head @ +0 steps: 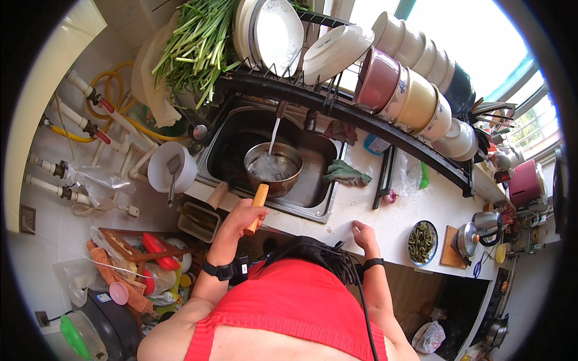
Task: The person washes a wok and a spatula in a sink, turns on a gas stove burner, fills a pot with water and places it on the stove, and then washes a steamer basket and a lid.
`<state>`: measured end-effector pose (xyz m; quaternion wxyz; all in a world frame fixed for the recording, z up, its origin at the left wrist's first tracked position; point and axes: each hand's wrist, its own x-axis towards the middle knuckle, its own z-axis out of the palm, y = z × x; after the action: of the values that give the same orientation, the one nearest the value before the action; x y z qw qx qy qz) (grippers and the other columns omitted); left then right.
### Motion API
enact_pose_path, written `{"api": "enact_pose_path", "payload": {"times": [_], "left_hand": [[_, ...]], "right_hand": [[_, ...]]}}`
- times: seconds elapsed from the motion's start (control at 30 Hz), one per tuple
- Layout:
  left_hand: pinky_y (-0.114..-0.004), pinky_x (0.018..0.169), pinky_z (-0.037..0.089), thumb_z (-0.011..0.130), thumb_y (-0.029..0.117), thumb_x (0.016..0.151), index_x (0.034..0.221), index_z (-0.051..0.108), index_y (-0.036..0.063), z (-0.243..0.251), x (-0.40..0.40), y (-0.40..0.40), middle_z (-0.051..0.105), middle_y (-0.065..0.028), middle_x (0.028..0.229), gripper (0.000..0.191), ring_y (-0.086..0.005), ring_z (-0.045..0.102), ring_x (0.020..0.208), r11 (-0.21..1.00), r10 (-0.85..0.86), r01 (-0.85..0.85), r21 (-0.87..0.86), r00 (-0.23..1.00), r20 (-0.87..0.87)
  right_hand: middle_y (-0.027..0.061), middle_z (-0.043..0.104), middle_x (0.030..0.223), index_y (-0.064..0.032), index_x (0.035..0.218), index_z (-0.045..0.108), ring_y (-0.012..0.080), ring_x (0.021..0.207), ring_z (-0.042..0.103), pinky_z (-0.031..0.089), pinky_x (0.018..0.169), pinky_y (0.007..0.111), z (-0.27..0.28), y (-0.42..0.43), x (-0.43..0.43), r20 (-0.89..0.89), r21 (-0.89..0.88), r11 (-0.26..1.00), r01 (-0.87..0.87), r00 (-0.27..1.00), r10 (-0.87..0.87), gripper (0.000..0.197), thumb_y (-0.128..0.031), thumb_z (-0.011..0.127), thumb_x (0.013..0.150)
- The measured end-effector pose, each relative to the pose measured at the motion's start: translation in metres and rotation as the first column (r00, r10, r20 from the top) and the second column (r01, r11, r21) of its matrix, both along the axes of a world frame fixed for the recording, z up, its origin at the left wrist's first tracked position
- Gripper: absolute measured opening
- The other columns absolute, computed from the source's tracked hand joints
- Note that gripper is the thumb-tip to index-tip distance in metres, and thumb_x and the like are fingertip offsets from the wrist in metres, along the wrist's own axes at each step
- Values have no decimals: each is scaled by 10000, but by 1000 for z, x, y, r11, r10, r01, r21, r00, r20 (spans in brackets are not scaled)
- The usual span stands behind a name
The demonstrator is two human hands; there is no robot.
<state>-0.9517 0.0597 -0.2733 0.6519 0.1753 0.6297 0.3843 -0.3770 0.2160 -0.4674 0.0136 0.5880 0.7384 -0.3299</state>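
A metal saucepan [289, 182] sits in the stainless steel sink [316, 203], tilted a little, with rippling water in it. From the faucet [281, 109] a stream runs straight into the pan. My left hand [244, 215] is closed around the pan's wooden handle [257, 203], which reaches over the sink's front rim. On the white countertop [343, 212], near its front edge, my right hand [362, 234] rests with nothing seen in it and its fingers loosely bent. A green cloth [347, 173] lies over the sink's right rim, beyond that hand.
Over the sink stretches a black dish rack [406, 135] with plates and stacked bowls [397, 99]. Green stalks [198, 40] hang at its left. Farther right are a plate of cut green vegetables [422, 243], a wooden board [451, 252] and blue scissors [477, 268].
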Motion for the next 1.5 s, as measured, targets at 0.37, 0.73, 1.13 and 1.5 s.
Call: {"api": "enact_pose_path", "payload": {"times": [0.37, 0.73, 1.13, 1.5], "left_hand": [[-346, 622, 598, 962, 126, 1199, 1150, 767, 59, 5, 1, 0, 765, -30, 912, 211, -141, 754, 687, 1000, 1, -1, 11, 1000, -5], [-389, 650, 620, 957, 142, 1161, 1130, 810, 24, 0, -1, 2, 810, -51, 918, 191, -167, 778, 711, 998, 2, 2, 67, 999, -54], [-376, 653, 606, 954, 125, 1139, 1186, 754, 23, -7, 1, -11, 813, -65, 944, 230, -167, 769, 709, 996, 28, -22, 83, 997, -72], [-370, 671, 627, 965, 115, 1156, 1294, 756, 21, -40, 4, -38, 818, -53, 992, 268, -158, 774, 723, 996, 41, -33, 78, 993, -112]], "right_hand": [[292, 963, 1582, -82, 1691, 946, 527, 1497, 914, 720, 1323, 595, 5, 13, 3, 7, -18, 999, -35, 999, 35, 538, -369, 891, 1240], [292, 969, 1550, -86, 1678, 951, 530, 1463, 923, 732, 1291, 598, 66, 141, -66, -71, 109, 974, -198, 976, 207, 515, -355, 894, 1243], [288, 979, 1349, -106, 1428, 1003, 557, 1336, 928, 755, 1178, 628, 75, 320, -271, -81, 404, 861, -308, 926, 369, 322, -326, 857, 1243], [284, 841, 1805, -150, 1746, 859, 601, 1649, 797, 657, 1379, 733, 46, 345, -357, 148, 569, 781, -259, 966, 213, 508, -293, 827, 1259]]}}
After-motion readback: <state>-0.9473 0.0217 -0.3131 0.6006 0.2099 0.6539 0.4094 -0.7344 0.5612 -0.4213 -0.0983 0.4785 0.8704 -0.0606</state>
